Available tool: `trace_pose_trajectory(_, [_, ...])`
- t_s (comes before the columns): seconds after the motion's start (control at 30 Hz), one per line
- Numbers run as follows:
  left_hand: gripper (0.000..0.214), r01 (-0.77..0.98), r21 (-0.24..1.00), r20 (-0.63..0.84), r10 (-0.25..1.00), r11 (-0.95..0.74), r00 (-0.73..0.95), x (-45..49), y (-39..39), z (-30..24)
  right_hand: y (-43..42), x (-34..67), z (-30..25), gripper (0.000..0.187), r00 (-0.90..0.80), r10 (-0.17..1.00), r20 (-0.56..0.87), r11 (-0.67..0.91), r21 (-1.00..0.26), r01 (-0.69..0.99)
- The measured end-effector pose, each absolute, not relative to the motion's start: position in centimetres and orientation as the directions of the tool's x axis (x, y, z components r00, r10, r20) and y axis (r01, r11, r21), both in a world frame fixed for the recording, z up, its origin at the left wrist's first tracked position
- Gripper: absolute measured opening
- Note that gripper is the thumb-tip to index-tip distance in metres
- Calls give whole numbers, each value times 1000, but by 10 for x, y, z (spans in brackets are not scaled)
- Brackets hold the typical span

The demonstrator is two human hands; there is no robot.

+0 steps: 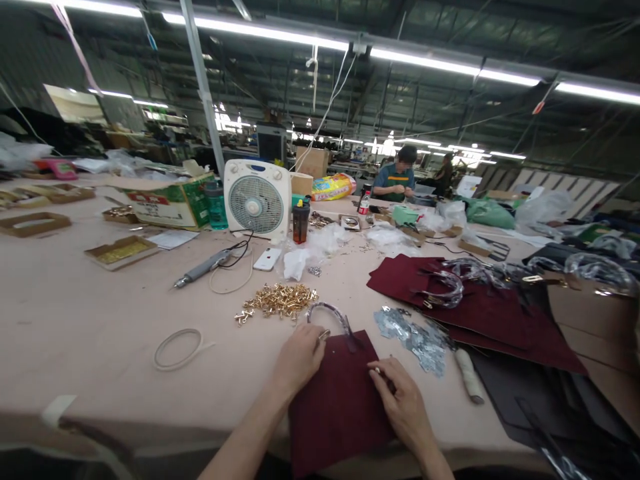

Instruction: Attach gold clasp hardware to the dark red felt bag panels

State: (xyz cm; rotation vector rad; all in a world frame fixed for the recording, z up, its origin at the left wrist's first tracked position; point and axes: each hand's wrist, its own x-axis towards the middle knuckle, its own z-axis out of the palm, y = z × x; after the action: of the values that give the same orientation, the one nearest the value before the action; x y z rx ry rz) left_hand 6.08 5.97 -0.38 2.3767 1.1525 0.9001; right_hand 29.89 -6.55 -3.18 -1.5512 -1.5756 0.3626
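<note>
A maroon bag panel (343,400) lies in front of me, its lower part at the table's front edge. A plastic-wrapped bag handle (327,307) arches from its top edge. My left hand (300,357) is closed at the handle's left end, where a gold-coloured metal fitting shows by the fingertips. On the panel's right side rests my right hand (403,400), thumb and fingers pinched around a small object too hidden to name. Gold-coloured metal fittings (283,300) are heaped beyond my left hand. Flat silvery metal plates (413,337) lie scattered beyond my right hand.
Stacked maroon panels (450,300) with wrapped handles lie at right, near a thread spool (469,377). A corded electric screwdriver (203,269), a phone (267,259) and a white fan (257,200) stand or lie farther back. Another person (395,179) sits across the table.
</note>
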Motion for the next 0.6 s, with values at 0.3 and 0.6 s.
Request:
trace_pose_trajectory(0.3, [31,605,599,535,824,-525,185,53,54,-24,-59,295,-22,25,165,906,389,217,-762,610])
trace_pose_trajectory(0.6, [39,741,530,500,858,-412,119,53,54,-23,17,265,8,28,-18,942,334,305,-837,455])
